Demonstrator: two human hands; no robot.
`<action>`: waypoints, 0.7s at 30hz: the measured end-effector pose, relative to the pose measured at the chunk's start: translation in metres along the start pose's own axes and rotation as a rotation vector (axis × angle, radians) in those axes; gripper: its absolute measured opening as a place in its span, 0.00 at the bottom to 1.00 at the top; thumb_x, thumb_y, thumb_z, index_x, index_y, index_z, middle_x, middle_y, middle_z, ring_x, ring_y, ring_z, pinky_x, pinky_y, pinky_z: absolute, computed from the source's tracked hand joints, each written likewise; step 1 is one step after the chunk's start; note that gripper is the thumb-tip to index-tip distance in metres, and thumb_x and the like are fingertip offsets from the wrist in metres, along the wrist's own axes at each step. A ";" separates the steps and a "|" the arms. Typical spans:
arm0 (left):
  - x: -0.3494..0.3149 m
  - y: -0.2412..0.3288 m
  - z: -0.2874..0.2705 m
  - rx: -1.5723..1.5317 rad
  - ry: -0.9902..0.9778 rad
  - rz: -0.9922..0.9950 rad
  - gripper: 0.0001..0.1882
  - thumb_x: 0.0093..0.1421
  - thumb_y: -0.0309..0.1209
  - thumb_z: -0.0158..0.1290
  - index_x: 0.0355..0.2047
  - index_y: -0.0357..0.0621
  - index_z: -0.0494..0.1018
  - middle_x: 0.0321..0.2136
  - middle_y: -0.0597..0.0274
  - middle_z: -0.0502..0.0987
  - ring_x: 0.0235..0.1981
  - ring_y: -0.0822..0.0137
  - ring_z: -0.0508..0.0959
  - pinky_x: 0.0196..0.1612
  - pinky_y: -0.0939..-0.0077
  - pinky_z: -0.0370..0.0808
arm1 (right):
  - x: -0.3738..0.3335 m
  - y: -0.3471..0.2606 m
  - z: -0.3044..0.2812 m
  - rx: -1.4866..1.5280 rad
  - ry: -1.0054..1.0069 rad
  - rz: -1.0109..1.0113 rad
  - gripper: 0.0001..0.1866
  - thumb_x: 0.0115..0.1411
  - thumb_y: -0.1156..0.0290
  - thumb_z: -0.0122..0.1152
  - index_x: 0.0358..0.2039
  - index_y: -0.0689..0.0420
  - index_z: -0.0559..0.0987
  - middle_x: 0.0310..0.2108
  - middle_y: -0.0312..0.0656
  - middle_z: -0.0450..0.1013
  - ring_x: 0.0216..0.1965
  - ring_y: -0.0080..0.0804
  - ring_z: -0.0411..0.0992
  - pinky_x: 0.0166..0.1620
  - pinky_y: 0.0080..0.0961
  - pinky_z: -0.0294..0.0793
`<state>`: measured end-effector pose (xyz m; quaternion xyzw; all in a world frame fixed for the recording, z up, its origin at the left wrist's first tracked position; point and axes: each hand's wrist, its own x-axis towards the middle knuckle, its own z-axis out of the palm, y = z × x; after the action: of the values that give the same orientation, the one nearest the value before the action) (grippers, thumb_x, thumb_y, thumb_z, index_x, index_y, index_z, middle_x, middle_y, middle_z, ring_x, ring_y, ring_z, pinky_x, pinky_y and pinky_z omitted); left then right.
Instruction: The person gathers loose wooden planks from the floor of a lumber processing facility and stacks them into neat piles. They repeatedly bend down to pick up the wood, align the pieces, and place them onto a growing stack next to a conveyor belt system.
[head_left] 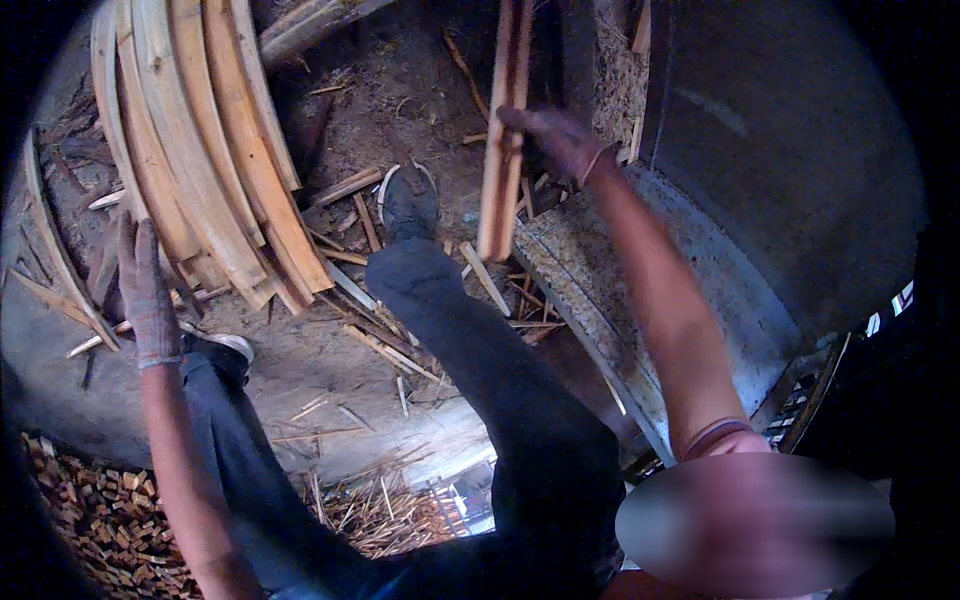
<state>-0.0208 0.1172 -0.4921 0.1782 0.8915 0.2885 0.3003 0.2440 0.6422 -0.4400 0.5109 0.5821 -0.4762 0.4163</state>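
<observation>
A bundle of long, pale wooden planks [200, 130] lies at the upper left, its near ends uneven. Against the left side of that bundle is my left hand [148, 290] in a knitted work glove, fingers stretched out; whether it presses on the wood I cannot tell. To the right, a single narrow wooden plank [497, 195] with a dark streak down its length runs away from me. My right hand [562, 140], also gloved, grips this plank from its right side with the thumb across its top; the other fingers are mostly hidden.
Wood offcuts [385, 350] and splinters litter the ground around my feet [410, 200]. On the right stands a dusty metal frame [650, 260] beside a large dark panel [790, 180]. Small cut blocks [110, 510] are heaped at the lower left, near a pile of thin sticks [390, 510].
</observation>
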 end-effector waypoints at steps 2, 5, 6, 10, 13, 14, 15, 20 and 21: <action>0.005 0.063 0.008 -0.374 0.049 -0.345 0.23 0.76 0.34 0.43 0.69 0.47 0.65 0.72 0.46 0.60 0.74 0.51 0.58 0.75 0.61 0.54 | -0.035 0.004 0.038 0.407 -0.021 -0.079 0.30 0.61 0.46 0.68 0.54 0.56 0.79 0.47 0.40 0.77 0.46 0.32 0.75 0.52 0.31 0.76; -0.011 0.082 -0.008 -0.268 0.003 -0.246 0.27 0.73 0.39 0.47 0.67 0.38 0.64 0.69 0.44 0.64 0.69 0.52 0.64 0.72 0.63 0.59 | -0.081 -0.015 0.101 0.873 -0.098 -0.150 0.25 0.62 0.57 0.72 0.53 0.58 0.77 0.46 0.39 0.77 0.46 0.31 0.76 0.50 0.36 0.79; -0.019 0.109 -0.012 -0.243 -0.005 -0.202 0.36 0.71 0.46 0.50 0.69 0.30 0.60 0.67 0.43 0.67 0.67 0.55 0.67 0.71 0.65 0.59 | -0.086 -0.013 0.115 0.833 -0.201 -0.251 0.24 0.61 0.59 0.72 0.53 0.58 0.77 0.46 0.40 0.77 0.47 0.32 0.77 0.50 0.35 0.79; -0.052 0.180 -0.026 -0.362 0.013 -0.299 0.35 0.68 0.35 0.56 0.69 0.29 0.59 0.66 0.41 0.67 0.66 0.55 0.67 0.70 0.62 0.61 | -0.117 -0.037 0.166 1.003 -0.357 -0.205 0.26 0.61 0.63 0.71 0.55 0.61 0.76 0.48 0.39 0.77 0.47 0.32 0.76 0.56 0.32 0.76; -0.089 0.200 -0.035 -0.422 -0.216 -0.229 0.26 0.61 0.34 0.62 0.57 0.33 0.74 0.54 0.49 0.78 0.58 0.58 0.75 0.65 0.64 0.67 | -0.131 -0.065 0.184 0.769 -0.373 -0.263 0.29 0.60 0.61 0.73 0.57 0.65 0.76 0.48 0.40 0.79 0.47 0.28 0.76 0.57 0.28 0.74; -0.098 0.199 -0.037 -0.399 -0.359 -0.254 0.25 0.60 0.35 0.62 0.55 0.34 0.76 0.52 0.50 0.79 0.56 0.60 0.77 0.63 0.65 0.69 | -0.135 -0.075 0.189 0.687 -0.380 -0.270 0.30 0.59 0.61 0.73 0.57 0.65 0.76 0.48 0.40 0.79 0.47 0.27 0.76 0.57 0.27 0.74; -0.106 0.198 -0.038 -0.374 -0.497 -0.282 0.23 0.60 0.36 0.63 0.52 0.35 0.78 0.51 0.51 0.81 0.55 0.62 0.78 0.61 0.66 0.71 | -0.142 -0.090 0.191 0.657 -0.362 -0.301 0.30 0.59 0.59 0.73 0.55 0.66 0.78 0.47 0.41 0.80 0.48 0.24 0.76 0.57 0.27 0.75; -0.138 0.187 -0.057 -0.546 -0.702 -0.646 0.19 0.62 0.34 0.61 0.50 0.36 0.80 0.43 0.59 0.83 0.41 0.67 0.81 0.47 0.71 0.77 | -0.156 -0.142 0.217 0.434 -0.317 -0.312 0.27 0.60 0.59 0.72 0.52 0.67 0.79 0.46 0.43 0.81 0.47 0.25 0.76 0.55 0.27 0.75; -0.145 0.181 -0.060 -0.596 -0.682 -0.646 0.18 0.62 0.34 0.61 0.49 0.36 0.79 0.42 0.59 0.83 0.40 0.66 0.81 0.46 0.71 0.77 | -0.158 -0.149 0.225 0.458 -0.332 -0.324 0.28 0.60 0.58 0.72 0.52 0.67 0.79 0.47 0.43 0.81 0.48 0.25 0.76 0.55 0.26 0.75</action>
<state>0.0763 0.1604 -0.2778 -0.1137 0.6328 0.3474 0.6826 0.1170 0.3868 -0.3121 0.4071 0.4578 -0.7317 0.2988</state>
